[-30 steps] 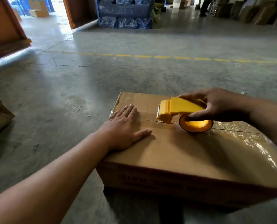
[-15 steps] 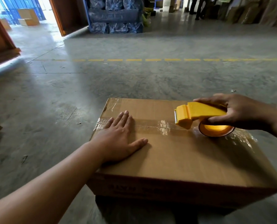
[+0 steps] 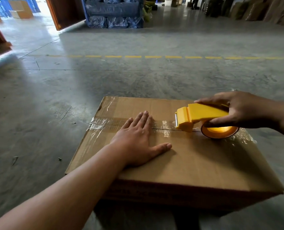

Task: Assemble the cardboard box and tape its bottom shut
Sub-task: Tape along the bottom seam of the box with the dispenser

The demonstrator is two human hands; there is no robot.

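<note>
left hand (image 3: pixel 138 143) flat, fingers spread, pressing cardboard box (image 3: pixel 204 163) top. right hand (image 3: pixel 242 110) wrapped around yellow tape dispenser (image 3: pixel 197 115) resting on taped centre seam (image 3: pixel 164 129).

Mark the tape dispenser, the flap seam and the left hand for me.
tape dispenser (image 3: pixel 202 112), head view, yellow body
flap seam (image 3: pixel 167 129), head view, bare slit between hand and dispenser
left hand (image 3: pixel 134 141), head view, back of hand

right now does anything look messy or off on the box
Yes: the tape at the left end of the box is wrinkled and puckered, and another crinkled patch sits on the seam just ahead of the dispenser. Otherwise the flaps meet evenly.
</note>
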